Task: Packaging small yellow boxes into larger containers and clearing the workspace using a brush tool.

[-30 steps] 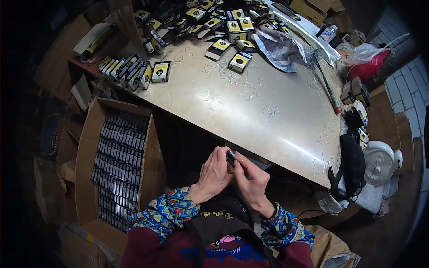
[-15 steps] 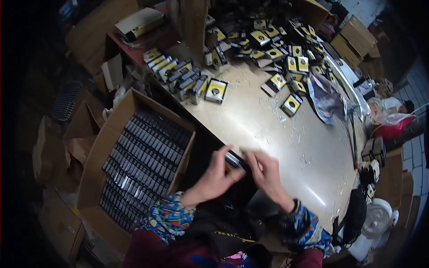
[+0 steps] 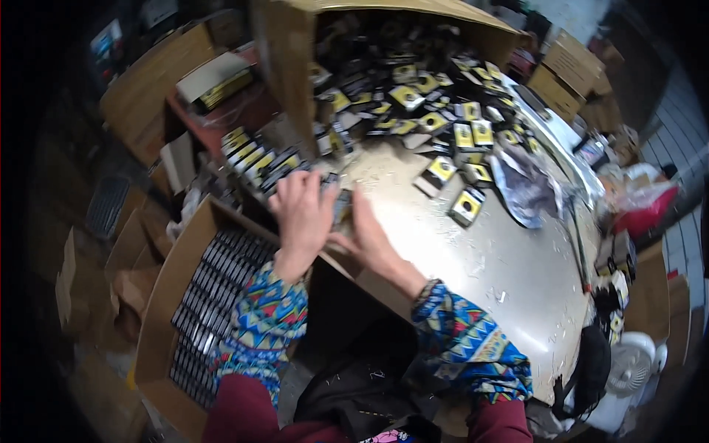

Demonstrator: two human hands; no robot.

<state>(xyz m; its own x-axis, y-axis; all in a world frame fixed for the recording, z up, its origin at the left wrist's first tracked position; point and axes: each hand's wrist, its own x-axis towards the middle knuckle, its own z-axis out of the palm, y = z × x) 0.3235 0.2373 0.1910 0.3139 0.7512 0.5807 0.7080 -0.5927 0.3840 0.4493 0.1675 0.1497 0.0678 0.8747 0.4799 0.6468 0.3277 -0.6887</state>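
1. Two hands were out over the near-left edge of the round pale table [image 3: 502, 273], and they had come up from close to the body a moment earlier
2. The left hand [image 3: 301, 210] lay palm down, fingers spread wide, over the end of a row of small black-and-yellow packets [image 3: 258, 166] at the table's rim
3. The right hand [image 3: 367, 235] sat just beside it, fingers reaching toward the same spot; motion blur meant I could not tell whether it gripped anything
4. Between the two hands showed a small dark packet [image 3: 341, 205], blurred, touching or almost touching both; the hold itself was unclear
5. Below the left forearm stood an open cardboard box [image 3: 171, 277] on the floor, packed with tidy rows of dark packets
6. Farther up the table, loose yellow-faced packets [image 3: 467, 207] lay scattered, spilling from a big tipped carton [image 3: 295, 66]
7. A crumpled clear plastic bag [image 3: 526, 184] rested to the right of them, well apart from both hands
8. Both sleeves were bright and patterned
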